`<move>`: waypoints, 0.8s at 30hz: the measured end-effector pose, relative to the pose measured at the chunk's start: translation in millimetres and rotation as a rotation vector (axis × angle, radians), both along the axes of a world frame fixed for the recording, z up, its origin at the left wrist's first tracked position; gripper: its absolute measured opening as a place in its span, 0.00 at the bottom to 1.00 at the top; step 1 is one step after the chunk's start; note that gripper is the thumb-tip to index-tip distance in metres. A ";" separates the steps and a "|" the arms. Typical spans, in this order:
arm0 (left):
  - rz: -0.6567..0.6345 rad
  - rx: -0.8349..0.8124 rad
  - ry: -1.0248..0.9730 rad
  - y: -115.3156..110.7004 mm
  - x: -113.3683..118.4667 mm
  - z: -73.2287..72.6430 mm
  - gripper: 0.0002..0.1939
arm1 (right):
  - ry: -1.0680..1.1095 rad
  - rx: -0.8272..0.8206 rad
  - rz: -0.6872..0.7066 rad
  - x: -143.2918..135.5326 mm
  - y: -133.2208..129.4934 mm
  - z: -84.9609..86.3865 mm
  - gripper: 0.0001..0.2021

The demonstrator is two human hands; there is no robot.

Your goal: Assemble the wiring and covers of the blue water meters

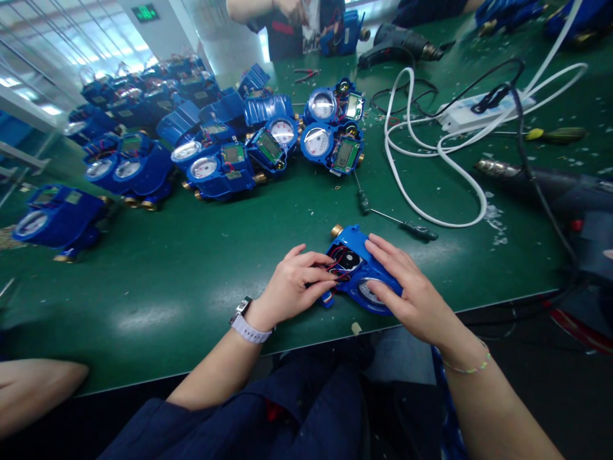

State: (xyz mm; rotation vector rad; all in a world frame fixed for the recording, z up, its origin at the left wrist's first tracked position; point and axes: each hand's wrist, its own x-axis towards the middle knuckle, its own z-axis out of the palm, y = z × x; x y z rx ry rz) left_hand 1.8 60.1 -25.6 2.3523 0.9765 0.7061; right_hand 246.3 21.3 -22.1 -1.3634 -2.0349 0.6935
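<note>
A blue water meter (357, 237) lies on the green table close to its front edge, with a brass pipe end at its far side. Its compartment is uncovered and shows a round black part (348, 259) and thin red and dark wires (338, 273). My left hand (299, 281) reaches in from the left, its fingertips closed on the wires at the compartment's edge. Across the meter's right side lies my right hand (407, 287), holding the body, with the thumb over the round dial (370, 291) and partly hiding it.
Several more blue meters (220, 169) crowd the table's left and back. Screwdrivers (416, 230), a white cable (472, 223), a power strip (483, 108), heat guns (541, 182) and red pliers (306, 75) lie beyond. A co-worker's hands (292, 9) are across the table; another person's arm (41, 386) is at left.
</note>
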 end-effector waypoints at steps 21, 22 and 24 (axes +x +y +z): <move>0.303 0.262 0.033 5.9 30.3 4.6 0.10 | 0.032 -0.003 -0.028 0.1 8.2 3.4 0.26; 0.309 0.273 0.045 7.5 31.3 5.0 0.09 | 0.036 -0.003 -0.032 0.3 9.2 3.5 0.26; 0.321 0.287 0.061 10.9 33.2 5.3 0.07 | 0.045 -0.001 -0.042 0.4 10.8 3.1 0.25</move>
